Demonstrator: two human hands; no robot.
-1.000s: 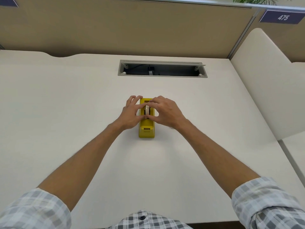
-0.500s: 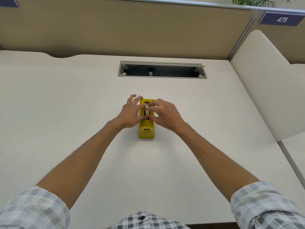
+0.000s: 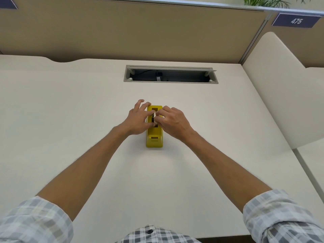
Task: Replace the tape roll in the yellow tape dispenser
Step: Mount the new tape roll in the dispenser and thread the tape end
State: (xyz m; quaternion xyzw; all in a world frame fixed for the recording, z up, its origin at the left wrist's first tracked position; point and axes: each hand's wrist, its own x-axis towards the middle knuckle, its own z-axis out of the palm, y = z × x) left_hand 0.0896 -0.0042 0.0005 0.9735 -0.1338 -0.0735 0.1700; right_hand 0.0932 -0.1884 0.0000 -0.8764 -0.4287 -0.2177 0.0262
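Observation:
A yellow tape dispenser [image 3: 154, 139] stands on the white desk [image 3: 70, 111], its cutter end toward me. My left hand [image 3: 138, 120] reaches in from the left and my right hand [image 3: 172, 121] from the right. Their fingertips meet over the dispenser's open well. Between them they pinch a small tape roll [image 3: 153, 118], which sits low in the well and is mostly hidden by the fingers. The far end of the well shows as an empty dark slot.
A long open cable slot [image 3: 171, 74] is cut into the desk behind the dispenser. A tan partition wall [image 3: 140, 32] closes the back, and a cream divider panel [image 3: 273, 95] stands along the right edge.
The white roll, held above the dispenser a second ago, has gone down into the well. Both hands have lowered with it and closed in over the slot.

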